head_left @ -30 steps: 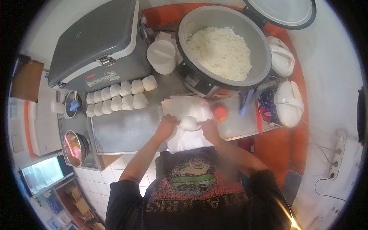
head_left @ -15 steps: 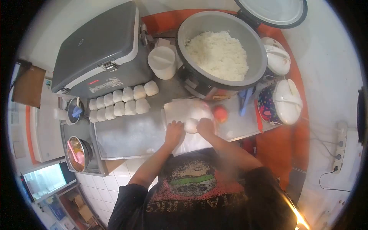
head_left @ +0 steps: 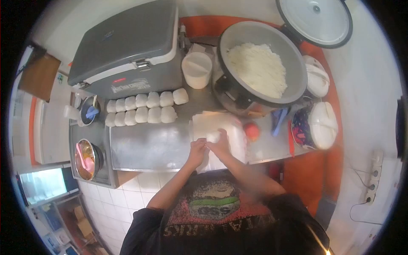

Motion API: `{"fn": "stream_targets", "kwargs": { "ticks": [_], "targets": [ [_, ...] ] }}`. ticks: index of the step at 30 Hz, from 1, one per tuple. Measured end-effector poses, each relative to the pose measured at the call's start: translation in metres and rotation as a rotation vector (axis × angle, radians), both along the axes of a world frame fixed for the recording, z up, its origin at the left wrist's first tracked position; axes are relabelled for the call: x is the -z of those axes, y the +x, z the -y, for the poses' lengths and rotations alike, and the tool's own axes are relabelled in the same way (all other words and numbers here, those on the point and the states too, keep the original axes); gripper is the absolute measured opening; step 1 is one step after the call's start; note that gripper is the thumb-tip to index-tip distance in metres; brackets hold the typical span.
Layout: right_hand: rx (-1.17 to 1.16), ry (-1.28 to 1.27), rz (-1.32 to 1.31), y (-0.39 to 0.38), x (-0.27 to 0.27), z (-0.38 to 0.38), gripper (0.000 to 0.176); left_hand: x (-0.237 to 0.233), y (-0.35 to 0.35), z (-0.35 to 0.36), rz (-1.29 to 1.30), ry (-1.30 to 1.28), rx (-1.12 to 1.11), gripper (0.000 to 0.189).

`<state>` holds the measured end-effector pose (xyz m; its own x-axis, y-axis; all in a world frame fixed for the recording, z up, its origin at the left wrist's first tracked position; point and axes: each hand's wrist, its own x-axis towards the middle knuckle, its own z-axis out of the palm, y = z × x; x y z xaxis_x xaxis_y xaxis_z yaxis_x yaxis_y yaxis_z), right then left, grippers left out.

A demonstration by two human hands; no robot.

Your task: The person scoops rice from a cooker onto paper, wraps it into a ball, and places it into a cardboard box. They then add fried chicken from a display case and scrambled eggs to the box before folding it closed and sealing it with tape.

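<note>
White bundle (head_left: 213,136): gripped by right hand (head_left: 219,145), fingers curled around it; left hand (head_left: 197,151) adjacent, fingers bunched together.

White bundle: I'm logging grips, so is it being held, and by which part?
The white bundle is held: the right hand at its right side, the left hand at its near-left edge.

Grey cooler (head_left: 127,46), lit screen (head_left: 42,187), power strip (head_left: 374,176)
The grey cooler's lid (head_left: 127,32) is down; the lit screen shows at lower left; the power strip is by the white wall (head_left: 361,97), cords (head_left: 352,206) plugged in.
</note>
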<state>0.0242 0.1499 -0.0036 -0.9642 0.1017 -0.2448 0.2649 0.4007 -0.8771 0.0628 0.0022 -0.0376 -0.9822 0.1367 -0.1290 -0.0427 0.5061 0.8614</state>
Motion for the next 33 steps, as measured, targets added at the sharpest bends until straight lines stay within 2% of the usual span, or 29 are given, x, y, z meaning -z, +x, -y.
{"fn": "stream_targets", "kwargs": {
  "ticks": [1,4,6,7,9,10,13,16,18,21,22,24,25,28,30,32,33],
  "targets": [
    [-0.044,-0.113,0.071,-0.007,0.001,0.003,0.081,-0.001,-0.001,0.005,0.022,0.077,-0.016,0.031],
    [-0.145,-0.433,0.32,-0.035,-0.022,0.018,0.085,-0.006,-0.003,0.018,0.28,0.591,-0.275,0.034],
    [-0.166,-0.625,0.525,-0.054,-0.055,0.031,0.094,-0.003,-0.012,0.039,0.21,0.496,-0.243,0.041],
    [-0.198,-0.593,0.48,-0.066,-0.048,0.043,0.093,-0.006,-0.016,0.049,0.177,0.446,-0.226,0.046],
    [-0.26,-0.527,0.392,-0.092,-0.01,0.069,0.092,-0.02,-0.017,0.056,-0.08,0.069,-0.362,0.052],
    [-0.209,-0.287,0.309,-0.107,0.014,0.088,0.09,-0.031,-0.018,0.059,-0.205,-0.123,-0.427,0.056],
    [-0.267,0.428,0.168,-0.139,0.002,0.128,0.088,-0.041,0.006,0.076,-0.11,-0.07,-0.491,0.064],
    [-0.216,0.489,0.232,-0.151,0.033,0.155,0.091,-0.021,0.053,0.099,0.07,0.09,-0.625,0.063],
    [-0.105,0.387,0.137,-0.154,0.069,0.165,0.092,-0.021,0.082,0.109,0.183,0.228,-0.749,0.063],
    [-0.009,0.375,-0.045,-0.141,0.073,0.172,0.087,-0.023,0.101,0.104,0.356,0.492,-0.943,0.058],
    [0.015,0.395,-0.112,-0.141,0.071,0.172,0.084,-0.009,0.103,0.102,0.328,0.445,-0.882,0.057],
    [-0.152,0.371,-0.044,-0.152,0.071,0.162,0.067,0.033,0.097,0.1,0.279,0.347,-0.751,0.056],
    [-0.233,0.361,-0.008,-0.157,0.068,0.153,0.059,0.033,0.089,0.097,0.213,0.339,-0.682,0.056],
    [-0.134,0.082,-0.04,-0.14,0.05,0.107,0.039,0.028,0.059,0.095,0.097,0.281,-0.501,0.056],
    [-0.029,0.1,-0.311,-0.112,0.047,0.05,0.03,0.012,0.041,0.091,0.11,0.198,-0.396,0.056],
    [0.327,0.229,-0.347,-0.085,0.031,-0.01,0.022,0.027,0.029,0.081,0.109,0.171,-0.277,0.054],
    [0.551,0.143,-0.454,-0.081,0.057,-0.051,0.016,0.033,0.023,0.073,0.108,0.16,-0.216,0.054]
  ]
}}
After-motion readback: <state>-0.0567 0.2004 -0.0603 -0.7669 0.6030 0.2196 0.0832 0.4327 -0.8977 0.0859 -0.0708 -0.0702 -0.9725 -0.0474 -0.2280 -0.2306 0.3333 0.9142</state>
